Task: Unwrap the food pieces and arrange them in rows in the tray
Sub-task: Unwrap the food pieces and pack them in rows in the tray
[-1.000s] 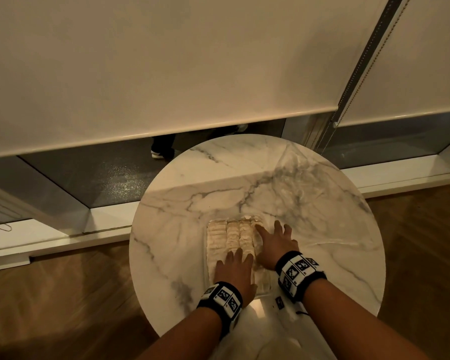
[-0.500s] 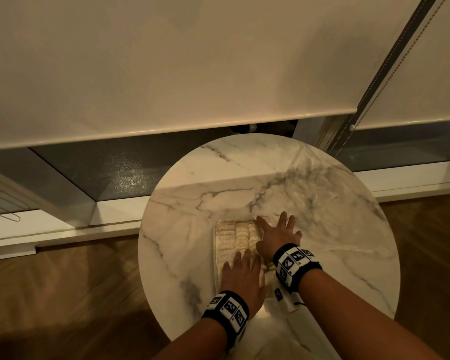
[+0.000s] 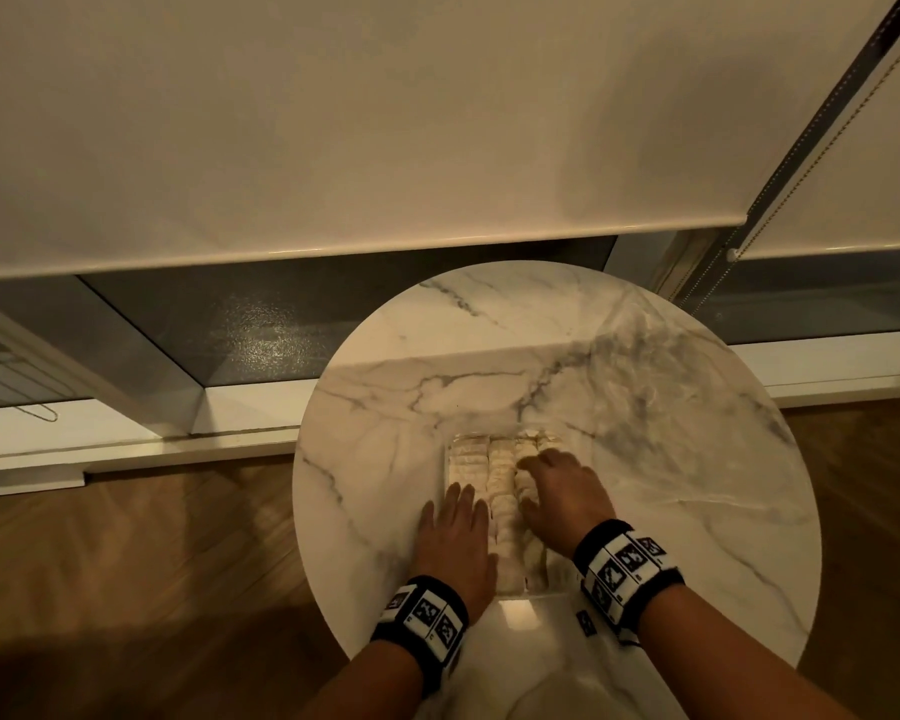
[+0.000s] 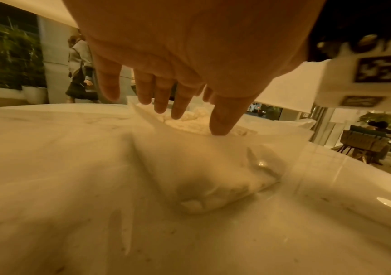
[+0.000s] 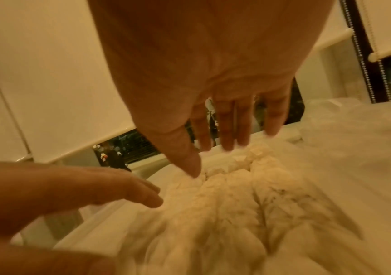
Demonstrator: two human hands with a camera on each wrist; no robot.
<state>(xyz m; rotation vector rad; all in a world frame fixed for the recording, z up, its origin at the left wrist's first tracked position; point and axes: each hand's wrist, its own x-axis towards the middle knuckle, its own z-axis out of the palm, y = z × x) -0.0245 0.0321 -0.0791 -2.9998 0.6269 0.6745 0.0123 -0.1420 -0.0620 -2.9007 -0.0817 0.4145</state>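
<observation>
The clear tray (image 3: 447, 462) sat on the round marble tabletop (image 3: 645, 407) toward its 6 o'clock edge, with pale food pieces (image 3: 500, 475) already lined up in rows inside it. Both hands lay flat with fingers spread and holding nothing, the left hand (image 3: 455, 543) at the tray's 8 o'clock corner and the right hand (image 3: 562, 501) over the rows at 3 o'clock. To my eye the job was to tidy the rows, best done with light, even pressing so the soft pieces weren't crushed or shoved out of line.
</observation>
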